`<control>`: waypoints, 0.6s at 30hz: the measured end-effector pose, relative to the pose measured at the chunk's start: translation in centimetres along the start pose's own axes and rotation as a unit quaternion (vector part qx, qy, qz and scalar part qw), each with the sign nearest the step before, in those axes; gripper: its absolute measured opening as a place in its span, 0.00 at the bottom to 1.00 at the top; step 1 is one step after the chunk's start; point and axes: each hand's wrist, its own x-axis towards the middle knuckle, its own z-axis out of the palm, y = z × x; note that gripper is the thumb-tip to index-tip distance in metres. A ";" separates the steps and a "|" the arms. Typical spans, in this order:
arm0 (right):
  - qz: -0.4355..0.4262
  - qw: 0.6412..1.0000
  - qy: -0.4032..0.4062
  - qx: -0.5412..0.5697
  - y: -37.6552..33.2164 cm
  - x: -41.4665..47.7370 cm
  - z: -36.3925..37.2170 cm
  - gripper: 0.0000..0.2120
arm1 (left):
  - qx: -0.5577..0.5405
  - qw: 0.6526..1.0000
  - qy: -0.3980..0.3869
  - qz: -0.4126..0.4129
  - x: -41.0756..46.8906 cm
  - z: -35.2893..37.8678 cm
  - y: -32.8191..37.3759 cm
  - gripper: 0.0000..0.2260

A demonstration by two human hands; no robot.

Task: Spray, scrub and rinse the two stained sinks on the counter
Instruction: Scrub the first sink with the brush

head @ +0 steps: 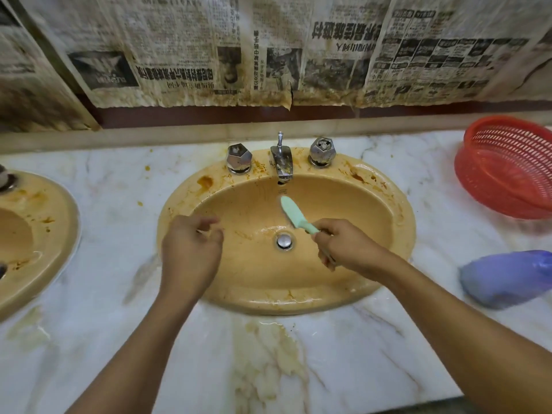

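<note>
Sink [286,300], peach-coloured and streaked with orange stains, sits in the middle of the marble counter [119,294] before me. A second sink [44,201] shows at the counter's left edge. My right hand [343,249] grips the handle of a mint-green brush [294,215], whose head points up the basin toward the faucet [281,162]. My left hand [191,252] hangs over the left rim with its fingers loosely curled, holding nothing. A red basket [507,168] lies tilted at the far right corner. Nearer me is a blurred purple object [504,279].

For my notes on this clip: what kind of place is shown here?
Likely a washroom: a stained central sink and left sink set in one marble counter, with a chrome faucet.
</note>
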 end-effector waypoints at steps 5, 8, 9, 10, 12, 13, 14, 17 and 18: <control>-0.055 0.986 0.064 0.144 -1.5 -2.6 3.8 0.08 | -0.113 0.956 -0.220 -0.160 -0.9 5.3 5.5 0.15; -0.061 0.990 0.035 0.123 -1.2 -2.9 5.0 0.10 | -0.160 0.947 -0.201 -0.193 -0.6 7.3 6.3 0.13; -0.068 0.993 0.022 0.092 -1.2 -3.0 4.8 0.11 | -0.169 0.948 -0.188 -0.192 -0.4 7.8 6.3 0.12; -0.075 0.995 0.011 0.057 -0.9 -3.1 4.4 0.13 | -0.168 0.951 -0.180 -0.187 -0.3 8.3 6.4 0.11; -0.083 0.996 0.026 0.013 0.3 -3.3 2.6 0.14 | -0.145 0.962 -0.168 -0.161 0.2 9.1 6.3 0.11; -0.082 0.995 0.062 0.005 1.1 -3.5 1.2 0.15 | -0.131 0.966 -0.168 -0.143 0.5 9.4 6.2 0.11; -0.080 0.990 0.115 0.007 2.1 -3.6 -0.5 0.16 | -0.115 0.971 -0.171 -0.125 0.9 9.5 6.0 0.12; -0.079 0.946 0.314 -0.009 6.5 -3.8 -6.0 0.17 | 0.045 0.985 -0.165 -0.009 2.6 9.3 4.5 0.14; -0.071 0.926 0.370 -0.026 8.2 -3.6 -7.7 0.18 | 0.122 0.978 -0.164 0.041 3.3 9.1 4.0 0.15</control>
